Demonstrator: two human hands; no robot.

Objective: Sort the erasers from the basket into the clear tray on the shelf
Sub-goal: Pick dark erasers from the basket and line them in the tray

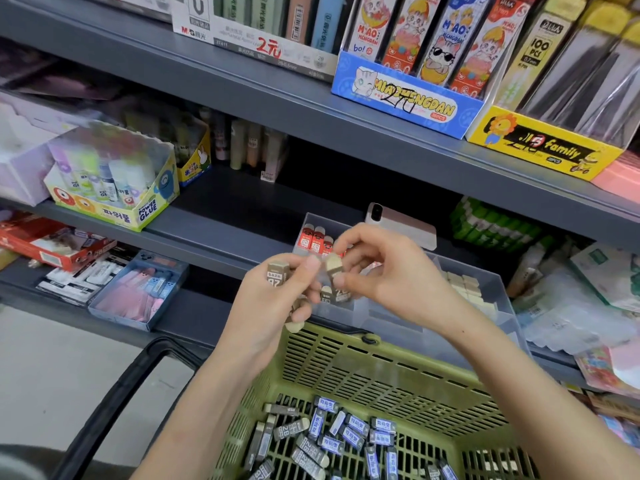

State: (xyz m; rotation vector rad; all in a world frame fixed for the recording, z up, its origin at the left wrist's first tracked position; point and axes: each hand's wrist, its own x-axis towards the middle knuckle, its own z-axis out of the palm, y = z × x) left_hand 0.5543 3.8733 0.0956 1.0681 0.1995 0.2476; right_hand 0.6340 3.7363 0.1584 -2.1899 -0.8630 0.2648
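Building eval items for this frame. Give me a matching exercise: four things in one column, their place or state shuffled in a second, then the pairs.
Column one:
1. left hand
2. right hand
3. basket
4. phone

Column two:
A. green, with loose erasers inside
B. lies behind the clear tray on the shelf
C. pinches a single eraser
D. grips a bunch of erasers

Pairs: 1-D, 2-C, 3-A, 4-B

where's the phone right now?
Head view, right of centre: the phone rests just behind the clear tray, above the right hand and left of the green packs.
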